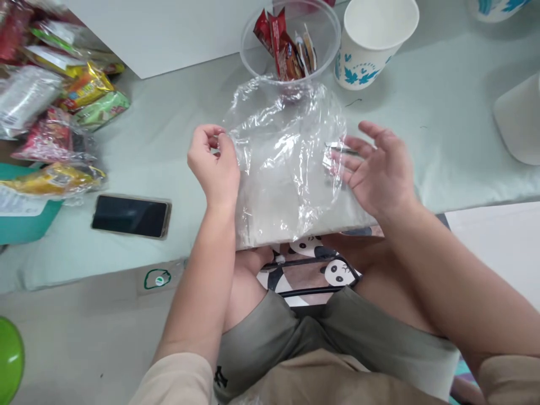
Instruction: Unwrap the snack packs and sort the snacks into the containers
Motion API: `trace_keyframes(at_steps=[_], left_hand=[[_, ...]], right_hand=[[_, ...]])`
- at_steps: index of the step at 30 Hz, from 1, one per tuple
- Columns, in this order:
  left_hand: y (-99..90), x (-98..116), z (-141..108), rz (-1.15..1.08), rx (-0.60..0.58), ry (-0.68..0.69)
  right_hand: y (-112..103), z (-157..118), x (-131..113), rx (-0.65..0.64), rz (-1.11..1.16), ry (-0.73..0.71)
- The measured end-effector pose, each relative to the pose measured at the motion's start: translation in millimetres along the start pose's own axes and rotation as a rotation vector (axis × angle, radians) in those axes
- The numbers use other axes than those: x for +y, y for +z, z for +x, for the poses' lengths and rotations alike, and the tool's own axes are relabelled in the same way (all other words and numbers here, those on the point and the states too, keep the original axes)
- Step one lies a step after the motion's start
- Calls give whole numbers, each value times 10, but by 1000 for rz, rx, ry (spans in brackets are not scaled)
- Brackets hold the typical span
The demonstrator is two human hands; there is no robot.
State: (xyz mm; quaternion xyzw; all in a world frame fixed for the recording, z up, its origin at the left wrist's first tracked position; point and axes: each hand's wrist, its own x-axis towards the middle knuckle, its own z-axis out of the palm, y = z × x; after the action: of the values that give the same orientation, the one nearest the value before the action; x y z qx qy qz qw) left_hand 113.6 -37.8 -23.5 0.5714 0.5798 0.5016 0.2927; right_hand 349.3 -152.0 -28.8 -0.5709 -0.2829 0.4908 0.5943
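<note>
A crumpled clear plastic bag (280, 163) spreads over the front of the table, between both hands. My left hand (214, 157) pinches its left edge, thumb against curled fingers. At the bag's right side is my right hand (371, 163), palm turned up and fingers spread; the fingertips touch or lie just beside the film. Behind the bag stands a clear round bowl (324, 53) with red-wrapped snacks (280, 45) inside. To the bowl's right is a white paper cup (363, 56) with blue leaves.
Wrapped snacks (63, 107) are heaped at the far left, and a phone (130, 216) lies in front of them. A white box (169, 34) stands at the back. Another cup (521, 121) is at the right edge. The table's front edge runs just above my lap.
</note>
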Motion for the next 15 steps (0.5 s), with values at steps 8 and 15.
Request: trace_keyframes(at_steps=[8, 15], left_hand=[[53, 23, 98, 18, 239, 140], [-92, -48, 327, 34, 300, 95]], right_hand=[[364, -305, -104, -214, -253, 330], [277, -223, -53, -139, -266, 235]])
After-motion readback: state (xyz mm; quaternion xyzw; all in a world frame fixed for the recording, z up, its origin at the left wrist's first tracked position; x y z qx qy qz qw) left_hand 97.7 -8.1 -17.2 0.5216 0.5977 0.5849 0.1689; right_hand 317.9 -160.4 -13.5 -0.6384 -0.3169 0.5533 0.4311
